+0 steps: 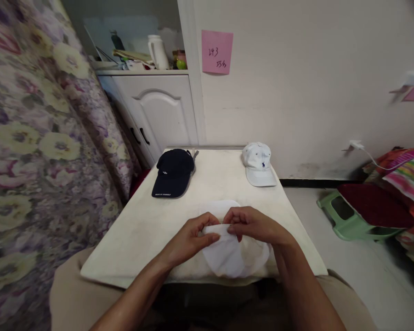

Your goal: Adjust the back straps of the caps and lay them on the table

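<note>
A white cap (pixel 224 258) lies at the near edge of the table, partly covered by my hands. My left hand (pixel 195 235) pinches the cap's raised fabric edge between thumb and fingers. Right beside it, my right hand (pixel 251 225) grips the same edge, thumb on the near side. A rounded white part of the cap shows beyond my fingers. Farther off on the left stands a navy cap (pixel 174 168), its brim towards me. At the back right is a pale blue cap (pixel 258 157) with a small dark emblem, its brim also facing me.
The caps are on a table with a cream cover (pixel 141 230). A floral curtain (pixel 55 138) hangs at the left. Behind are a white cabinet (pixel 158 105) and a wall with a pink note (pixel 217 51). A green stool (pixel 344 216) stands on the right.
</note>
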`<state>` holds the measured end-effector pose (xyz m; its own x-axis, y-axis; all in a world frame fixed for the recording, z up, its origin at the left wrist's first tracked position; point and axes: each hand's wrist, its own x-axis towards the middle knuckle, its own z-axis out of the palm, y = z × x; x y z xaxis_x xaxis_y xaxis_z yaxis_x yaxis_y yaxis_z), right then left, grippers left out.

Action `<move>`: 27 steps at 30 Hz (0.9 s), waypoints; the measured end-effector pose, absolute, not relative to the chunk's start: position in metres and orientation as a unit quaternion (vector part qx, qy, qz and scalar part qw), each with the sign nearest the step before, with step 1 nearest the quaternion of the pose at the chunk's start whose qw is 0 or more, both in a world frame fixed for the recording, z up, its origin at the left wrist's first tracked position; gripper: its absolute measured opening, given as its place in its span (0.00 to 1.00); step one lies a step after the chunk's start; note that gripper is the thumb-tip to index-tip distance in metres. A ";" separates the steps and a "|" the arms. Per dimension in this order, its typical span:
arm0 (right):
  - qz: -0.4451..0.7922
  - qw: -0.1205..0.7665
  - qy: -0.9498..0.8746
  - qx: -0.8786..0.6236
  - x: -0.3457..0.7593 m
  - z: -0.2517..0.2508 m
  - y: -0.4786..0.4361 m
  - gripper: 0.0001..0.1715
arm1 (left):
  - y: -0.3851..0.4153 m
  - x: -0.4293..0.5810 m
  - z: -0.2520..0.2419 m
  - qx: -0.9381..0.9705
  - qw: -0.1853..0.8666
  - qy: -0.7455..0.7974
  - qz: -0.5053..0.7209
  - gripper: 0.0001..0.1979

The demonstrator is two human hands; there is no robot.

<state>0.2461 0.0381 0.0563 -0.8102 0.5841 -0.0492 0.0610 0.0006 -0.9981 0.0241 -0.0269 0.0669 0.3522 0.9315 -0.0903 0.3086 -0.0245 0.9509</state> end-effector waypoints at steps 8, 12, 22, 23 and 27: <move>0.679 0.205 -0.665 -0.233 0.253 0.072 0.030 0.10 | -0.029 0.019 0.074 0.652 0.497 0.481 0.312 0.10; 0.696 0.221 -0.648 -0.215 0.250 0.078 0.022 0.11 | -0.031 0.030 0.087 0.699 0.451 0.476 0.284 0.10; 0.737 0.283 -0.591 -0.164 0.283 0.072 0.037 0.15 | -0.029 0.016 0.097 0.583 0.599 0.426 0.346 0.15; 0.748 0.298 -0.575 -0.142 0.283 0.071 0.037 0.14 | -0.030 0.014 0.098 0.569 0.619 0.417 0.345 0.15; 0.789 0.321 -0.519 -0.069 0.275 0.071 0.033 0.12 | -0.035 0.013 0.105 0.524 0.695 0.374 0.321 0.16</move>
<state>0.2746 0.0327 0.0706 -0.7847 0.5776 0.2249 -0.4351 -0.2551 -0.8635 0.0133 -0.0347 0.1046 0.5149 0.8375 -0.1827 -0.0539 0.2443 0.9682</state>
